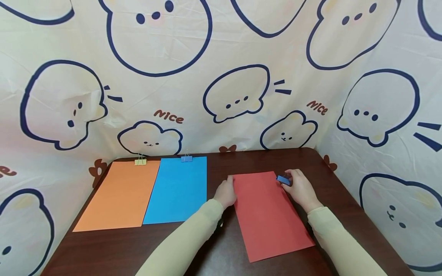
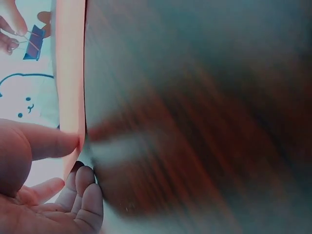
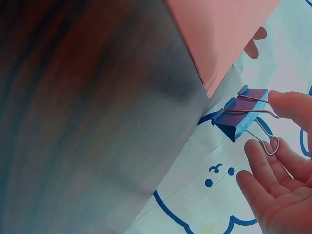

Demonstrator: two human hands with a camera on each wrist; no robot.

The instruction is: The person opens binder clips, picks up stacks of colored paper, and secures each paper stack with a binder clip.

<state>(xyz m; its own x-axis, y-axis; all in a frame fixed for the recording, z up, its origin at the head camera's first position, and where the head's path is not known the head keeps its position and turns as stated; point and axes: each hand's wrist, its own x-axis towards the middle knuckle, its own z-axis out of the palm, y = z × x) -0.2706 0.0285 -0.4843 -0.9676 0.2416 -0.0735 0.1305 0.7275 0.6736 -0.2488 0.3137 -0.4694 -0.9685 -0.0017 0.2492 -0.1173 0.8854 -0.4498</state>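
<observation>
My left hand [image 1: 226, 192] pinches the far left corner of a red sheet of paper [image 1: 269, 214], thumb on top and fingers beneath in the left wrist view. The sheet lies slightly turned at the middle right of the table. By its far right corner, my right hand [image 1: 302, 188] holds a blue binder clip [image 1: 283, 180] by its wire handles, thumb on one and fingers at the other. In the right wrist view the binder clip [image 3: 241, 113] is beside the paper's corner [image 3: 207, 87], apart from it.
To the left, an orange sheet [image 1: 117, 195] carries a yellow binder clip [image 1: 140, 162] on its far edge. Next to it a blue sheet [image 1: 176, 191] has a blue clip [image 1: 187, 158] there. Behind the dark wooden table [image 1: 221, 249] hangs a printed cloth [image 1: 193, 96].
</observation>
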